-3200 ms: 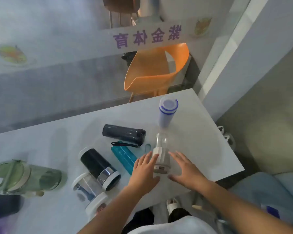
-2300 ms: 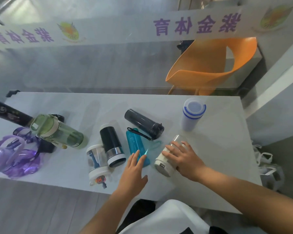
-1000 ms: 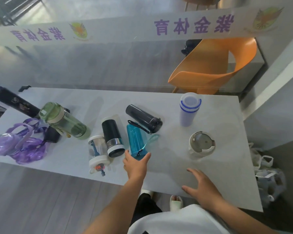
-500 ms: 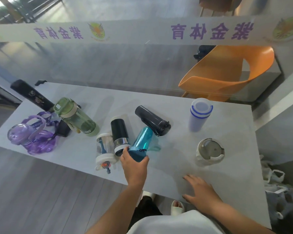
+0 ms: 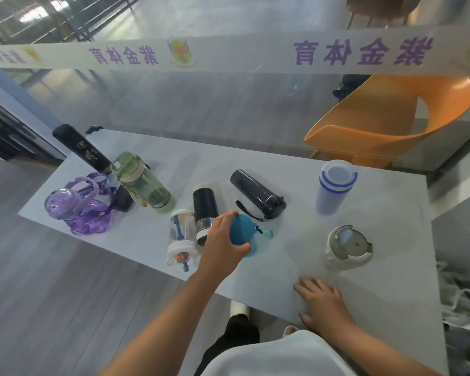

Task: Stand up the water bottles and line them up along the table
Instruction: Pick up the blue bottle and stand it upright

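Half a second ago the teal bottle (image 5: pixel 242 231) leaned in our left hand (image 5: pixel 221 246) with its body slanting away. Now it is tipped up so that we look down on its round cap, and the hand has come with it. The left grip is clasped around the bottle's near side, thumb on one flank and fingers curled over the other. We cannot tell whether the base has met the worktop (image 5: pixel 280 272). Nearest to us, our right hand (image 5: pixel 323 305) lies palm down by the worktop's front edge, its grip released and the fingers spread flat, holding nothing. Just left of the teal bottle a clear bottle with white ends (image 5: pixel 181 238) lies on its side. A black bottle with a silver band (image 5: pixel 205 208) lies on its side beside it. Off to the right, well apart from the left hand, a clear bottle with a pale lid (image 5: pixel 347 246) stands upright. Farther back a dark grey bottle (image 5: pixel 257 194) lies at a slant, its strap trailing toward the teal bottle. To its right a white bottle with blue rings (image 5: pixel 334 187) stands upright. On the left side a green bottle (image 5: pixel 141 183) lies tilted across the surface. Beside it is a purple bottle (image 5: pixel 76 204), tangled in its own straps. At the far left corner a black flask (image 5: pixel 82 150) lies on its side. Beyond the worktop an orange chair (image 5: pixel 385 123) sits behind a glass partition, which carries a white band with purple lettering (image 5: pixel 228 54).
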